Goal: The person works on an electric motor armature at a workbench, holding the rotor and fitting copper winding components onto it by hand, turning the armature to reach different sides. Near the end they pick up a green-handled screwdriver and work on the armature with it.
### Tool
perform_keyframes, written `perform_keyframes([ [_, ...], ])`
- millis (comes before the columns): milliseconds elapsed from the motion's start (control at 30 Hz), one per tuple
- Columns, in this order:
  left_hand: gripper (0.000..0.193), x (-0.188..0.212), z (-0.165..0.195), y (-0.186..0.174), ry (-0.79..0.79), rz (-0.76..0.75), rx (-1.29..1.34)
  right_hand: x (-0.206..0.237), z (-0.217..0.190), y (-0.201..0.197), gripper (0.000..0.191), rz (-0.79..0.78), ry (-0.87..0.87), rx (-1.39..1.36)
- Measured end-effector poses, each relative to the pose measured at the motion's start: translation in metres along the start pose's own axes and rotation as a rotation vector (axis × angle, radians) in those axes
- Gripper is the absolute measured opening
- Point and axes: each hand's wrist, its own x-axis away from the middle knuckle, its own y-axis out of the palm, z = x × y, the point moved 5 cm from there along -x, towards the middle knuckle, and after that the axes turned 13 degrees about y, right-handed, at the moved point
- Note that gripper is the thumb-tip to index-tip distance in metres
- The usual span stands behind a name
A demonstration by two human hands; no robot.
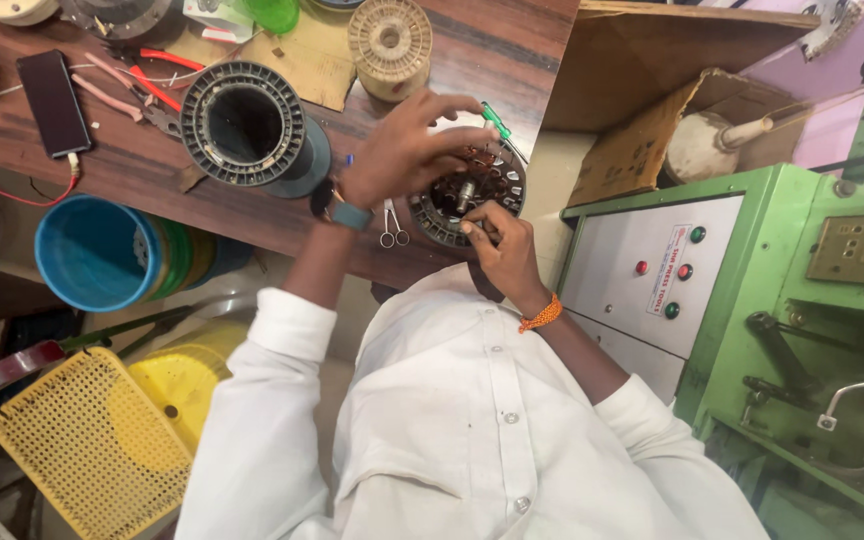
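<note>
Bench: dark wooden tabletop (152, 170), green machine (752, 300) beside its end.
Motor core: round, copper-wound, with a steel shaft (469, 190), at the tabletop's near edge.
Left hand (412, 145): fingers spread, resting over the core's top.
Right hand (502, 245): fingers pinched on the core's near rim.
Nearby: small scissors (392, 225) just beside the core; black ribbed ring (244, 125) mid-table; phone (52, 100) toward the far corner.

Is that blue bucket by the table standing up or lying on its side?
On its side. The blue bucket shows its round open mouth sideways to the camera, and its inside looks empty.
</note>
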Motion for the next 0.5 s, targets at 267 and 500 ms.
perform_keyframes([
  [267, 0.05, 0.036, 0.028, 0.022, -0.064, 0.225, -0.301, -0.01, -0.01, 0.004, 0.009, -0.041, 0.01, -0.013],
  [500, 0.037, 0.026, 0.036, 0.025, -0.216, 0.287, -0.183, -0.016, -0.011, 0.009, 0.013, -0.068, 0.041, 0.037],
])
